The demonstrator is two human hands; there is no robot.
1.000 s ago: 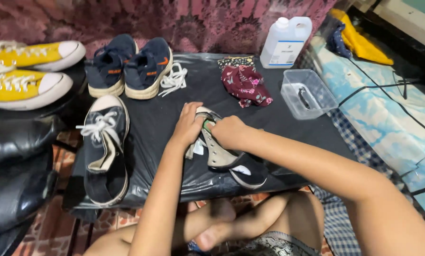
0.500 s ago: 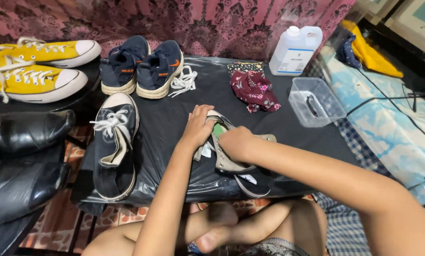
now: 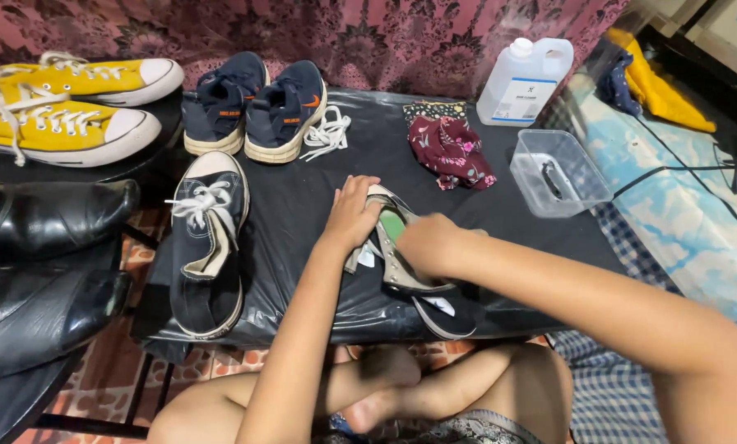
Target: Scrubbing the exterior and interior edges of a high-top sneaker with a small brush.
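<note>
Left hand [image 3: 354,215]: rests on the toe end of the dark canvas shoe [image 3: 410,267], fingers spread flat over it, pressing it down.
Right hand [image 3: 428,244]: curled over the shoe's opening, fingers bent and closed around its upper edge; whether they pinch the green insole [image 3: 391,224] I cannot tell.
Dark canvas shoe: lies tilted on its side near the front edge of the tabletop [image 3: 303,205], heel toward the front edge, unlaced, tongue pulled open.
Tabletop: covered with black plastic sheet.
Laced dark sneaker [image 3: 206,238]: upright along the left edge, white laces tied, well apart from the held shoe.
Navy sneaker pair [image 3: 257,108]: at the back left corner, side by side, touching.
Loose white laces [image 3: 327,133]: just beside the navy pair.
Maroon floral cloth [image 3: 451,150]: toward the back edge, crumpled.
White plastic jug [image 3: 525,80]: at the back right corner, upright.
Clear plastic box [image 3: 558,171]: at the right edge, open.
Yellow sneakers [image 3: 64,103]: off the tabletop to the left.
</note>
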